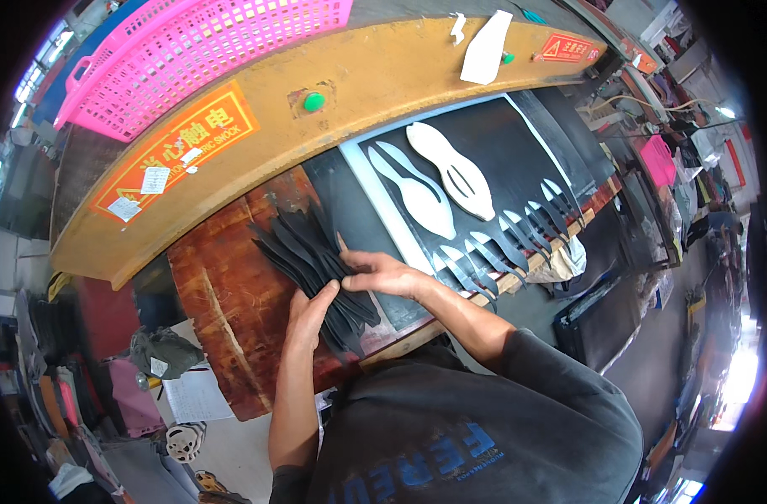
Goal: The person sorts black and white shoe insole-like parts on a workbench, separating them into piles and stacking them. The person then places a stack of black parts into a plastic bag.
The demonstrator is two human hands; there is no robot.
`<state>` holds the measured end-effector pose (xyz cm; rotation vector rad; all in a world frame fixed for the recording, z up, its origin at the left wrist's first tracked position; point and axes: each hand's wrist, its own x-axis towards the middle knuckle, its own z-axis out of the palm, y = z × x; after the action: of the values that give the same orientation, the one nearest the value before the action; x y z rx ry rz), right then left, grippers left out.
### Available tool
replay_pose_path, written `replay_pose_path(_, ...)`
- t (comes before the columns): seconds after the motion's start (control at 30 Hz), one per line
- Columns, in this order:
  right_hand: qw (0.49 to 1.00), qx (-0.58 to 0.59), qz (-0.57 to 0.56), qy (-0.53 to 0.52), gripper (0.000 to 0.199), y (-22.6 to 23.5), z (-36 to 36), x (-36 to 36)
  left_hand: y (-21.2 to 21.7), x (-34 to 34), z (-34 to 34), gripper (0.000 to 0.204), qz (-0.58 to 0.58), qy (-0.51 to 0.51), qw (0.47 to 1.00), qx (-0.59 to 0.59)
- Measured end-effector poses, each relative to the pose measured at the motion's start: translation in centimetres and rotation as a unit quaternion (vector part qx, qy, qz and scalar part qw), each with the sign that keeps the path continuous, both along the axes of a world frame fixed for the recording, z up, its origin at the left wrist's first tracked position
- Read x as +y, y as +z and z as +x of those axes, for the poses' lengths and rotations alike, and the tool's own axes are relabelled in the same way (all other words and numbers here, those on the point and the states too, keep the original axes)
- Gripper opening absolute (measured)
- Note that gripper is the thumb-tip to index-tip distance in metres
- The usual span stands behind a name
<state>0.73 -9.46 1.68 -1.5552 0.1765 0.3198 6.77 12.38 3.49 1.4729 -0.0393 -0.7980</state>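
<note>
Worn wooden bench [224, 286]: stack of black cut pieces [312, 260] between hands, left hand [309, 312] and right hand [382, 273] both gripping it.

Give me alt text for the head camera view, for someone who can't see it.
Seen from above, a person's left hand and right hand gather a fanned stack of black cut pieces on a worn wooden board. To the right, a black sheet shows sole-shaped cutouts; a pink plastic basket sits on the yellow machine behind.
</note>
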Motion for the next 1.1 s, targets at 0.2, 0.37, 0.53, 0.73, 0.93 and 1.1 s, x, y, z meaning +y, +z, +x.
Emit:
replay_pose_path(0.2, 0.994, 0.02, -0.081, -0.078, 0.082, -1.5, 2.3, 1.4, -3.0, 2.1, 0.9, 0.052, -0.123, 0.113, 0.968, 0.187)
replay_pose_path(0.37, 0.995, 0.023, -0.089, -0.04, 0.109, 3.2, 3.2, 5.0, -0.1, 1.7, 1.2, 0.046, -0.136, 0.105, 0.968, 0.181)
replay_pose_path(0.53, 0.996, 0.013, -0.081, -0.032, 0.113, 8.3, 2.0, 6.2, 5.6, 3.6, 0.3, 0.038, -0.074, 0.095, 0.985, 0.122)
replay_pose_path(0.73, 0.991, 0.094, -0.07, 0.057, 0.122, 6.1, 2.2, 6.9, 1.5, 4.6, -1.4, 0.049, 0.01, 0.129, 0.988, 0.082)
replay_pose_path(0.93, 0.983, 0.075, -0.162, 0.047, 0.13, 0.3, 4.3, 8.7, -1.9, 6.7, -0.9, 0.064, -0.003, 0.138, 0.988, 0.07)
replay_pose_path(1.1, 0.982, 0.071, -0.173, 0.037, 0.13, -0.8, 5.2, 8.6, -0.1, 4.5, -1.1, 0.051, -0.128, 0.179, 0.966, 0.136)
